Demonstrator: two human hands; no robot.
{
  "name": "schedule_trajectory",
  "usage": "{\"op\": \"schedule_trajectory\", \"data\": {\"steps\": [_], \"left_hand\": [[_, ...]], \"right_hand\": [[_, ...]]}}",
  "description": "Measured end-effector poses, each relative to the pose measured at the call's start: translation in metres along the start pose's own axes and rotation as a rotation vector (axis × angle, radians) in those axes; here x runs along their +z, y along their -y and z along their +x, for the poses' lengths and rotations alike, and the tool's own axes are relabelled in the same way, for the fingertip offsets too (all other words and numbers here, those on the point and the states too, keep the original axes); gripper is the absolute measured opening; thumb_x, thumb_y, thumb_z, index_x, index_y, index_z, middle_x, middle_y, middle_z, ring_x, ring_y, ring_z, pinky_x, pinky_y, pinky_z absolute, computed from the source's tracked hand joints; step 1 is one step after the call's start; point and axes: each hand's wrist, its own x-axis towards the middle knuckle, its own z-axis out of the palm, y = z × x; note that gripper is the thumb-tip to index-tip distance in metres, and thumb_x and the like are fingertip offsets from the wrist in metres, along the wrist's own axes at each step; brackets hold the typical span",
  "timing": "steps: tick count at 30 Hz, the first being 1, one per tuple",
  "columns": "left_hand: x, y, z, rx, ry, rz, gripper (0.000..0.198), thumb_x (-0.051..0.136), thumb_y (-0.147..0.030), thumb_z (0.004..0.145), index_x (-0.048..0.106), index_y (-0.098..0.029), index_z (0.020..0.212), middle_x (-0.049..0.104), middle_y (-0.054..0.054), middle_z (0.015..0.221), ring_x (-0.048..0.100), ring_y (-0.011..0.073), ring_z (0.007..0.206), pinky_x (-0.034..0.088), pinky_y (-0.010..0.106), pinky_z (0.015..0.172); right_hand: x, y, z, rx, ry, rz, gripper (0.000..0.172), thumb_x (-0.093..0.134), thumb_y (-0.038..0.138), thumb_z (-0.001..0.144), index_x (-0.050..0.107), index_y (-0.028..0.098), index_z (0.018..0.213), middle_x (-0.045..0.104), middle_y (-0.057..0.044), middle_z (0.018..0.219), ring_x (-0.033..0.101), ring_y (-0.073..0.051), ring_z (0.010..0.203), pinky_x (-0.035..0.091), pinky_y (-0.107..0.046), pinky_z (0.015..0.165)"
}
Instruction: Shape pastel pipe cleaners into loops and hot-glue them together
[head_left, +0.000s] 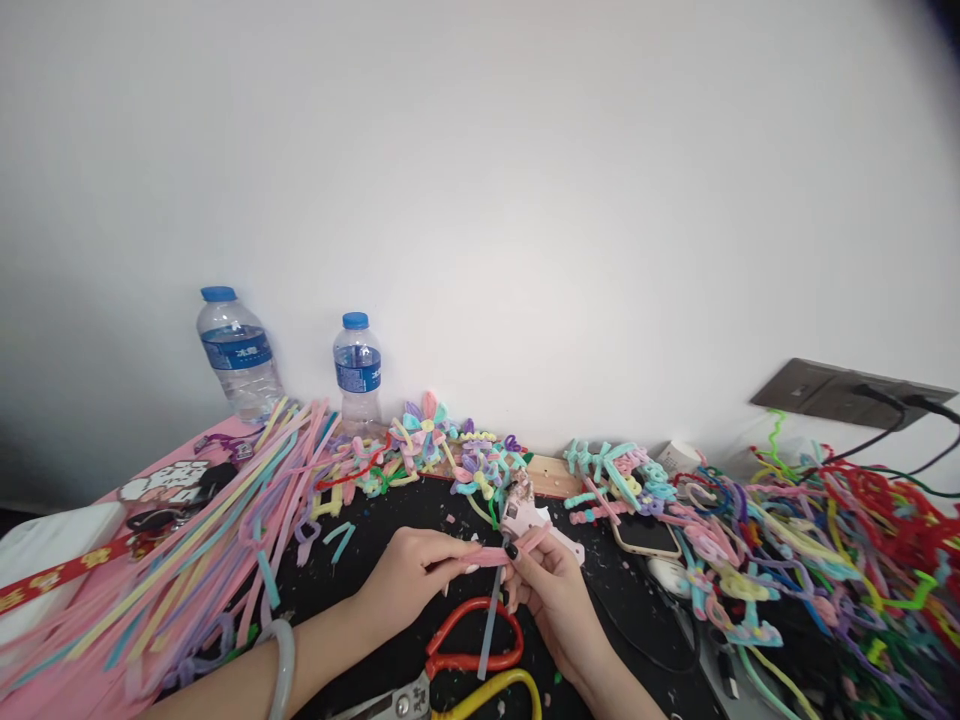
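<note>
My left hand (409,578) and my right hand (551,588) meet above a black table (397,530). Both pinch a pink pipe cleaner (504,552) that runs between them. A pale blue pipe cleaner (491,618) hangs down just below the hands. A pink glue gun (536,522) lies right behind my right hand. A pale bangle (283,665) sits on my left wrist.
Scissors with red and yellow handles (469,665) lie below the hands. Long pipe cleaners (187,560) fan out at left, tangled ones (832,560) pile at right. Two water bottles (238,355) stand by the wall. A phone (646,535) and cables (892,430) are at right.
</note>
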Motion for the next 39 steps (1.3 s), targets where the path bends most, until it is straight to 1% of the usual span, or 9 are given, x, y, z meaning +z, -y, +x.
{"op": "schedule_trajectory", "data": {"steps": [6,18,21,26,30,34,39], "left_hand": [[0.0011,-0.0012,-0.0003,-0.066,0.009,-0.009,0.019,0.060,-0.015,0.080,0.076,-0.019,0.090,0.074,0.001,0.069,0.061,0.0113,0.045,0.047,0.018,0.050],[-0.0007,-0.0049,-0.0005,-0.045,0.020,0.025,0.019,0.058,-0.020,0.081,0.076,-0.019,0.086,0.070,0.001,0.058,0.059,0.0120,0.045,0.043,0.019,0.049],[-0.0009,-0.0059,0.0005,-0.070,0.034,0.013,0.019,0.058,-0.021,0.082,0.076,-0.019,0.087,0.071,0.001,0.061,0.058,0.0121,0.047,0.043,0.019,0.050],[-0.0005,-0.0078,0.0013,-0.144,0.055,-0.094,0.022,0.057,-0.017,0.079,0.073,-0.016,0.094,0.073,0.002,0.073,0.058,0.0110,0.048,0.045,0.019,0.050],[0.0003,-0.0079,-0.0004,-0.165,0.058,-0.130,0.025,0.058,-0.018,0.079,0.071,-0.016,0.099,0.073,0.003,0.076,0.059,0.0116,0.050,0.046,0.019,0.050],[0.0009,-0.0067,-0.0004,-0.148,0.054,-0.161,0.024,0.058,-0.018,0.078,0.072,-0.014,0.097,0.073,0.005,0.078,0.058,0.0111,0.049,0.047,0.020,0.050],[0.0005,-0.0081,0.0016,-0.160,0.071,-0.206,0.020,0.058,-0.019,0.078,0.073,-0.012,0.090,0.071,0.004,0.072,0.055,0.0102,0.046,0.044,0.019,0.047]], "right_hand": [[-0.0002,-0.0006,0.0005,0.006,0.009,-0.001,0.023,0.077,0.029,0.071,0.059,0.014,0.069,0.066,0.001,0.054,0.054,-0.006,0.037,0.047,-0.016,0.039],[0.0017,0.0013,0.0001,0.010,0.020,-0.012,0.023,0.076,0.029,0.071,0.059,0.014,0.067,0.066,0.001,0.055,0.053,-0.006,0.036,0.046,-0.016,0.038],[0.0026,0.0020,-0.0005,0.005,0.010,-0.014,0.023,0.077,0.029,0.071,0.059,0.015,0.067,0.066,0.001,0.054,0.053,-0.006,0.036,0.045,-0.016,0.037],[0.0021,0.0013,-0.0002,0.014,0.002,-0.020,0.026,0.078,0.031,0.069,0.059,0.015,0.067,0.065,0.001,0.053,0.052,-0.006,0.035,0.045,-0.016,0.037],[0.0019,0.0001,-0.0003,0.015,0.018,-0.029,0.026,0.077,0.032,0.070,0.058,0.014,0.068,0.066,0.000,0.055,0.055,-0.007,0.036,0.046,-0.017,0.038],[0.0026,0.0000,-0.0010,0.031,0.030,-0.054,0.025,0.076,0.032,0.072,0.059,0.014,0.070,0.069,-0.002,0.058,0.058,-0.008,0.039,0.047,-0.018,0.040],[0.0028,-0.0008,-0.0012,0.030,0.043,-0.079,0.026,0.076,0.032,0.071,0.059,0.013,0.069,0.069,-0.003,0.058,0.058,-0.009,0.038,0.046,-0.019,0.039]]}}
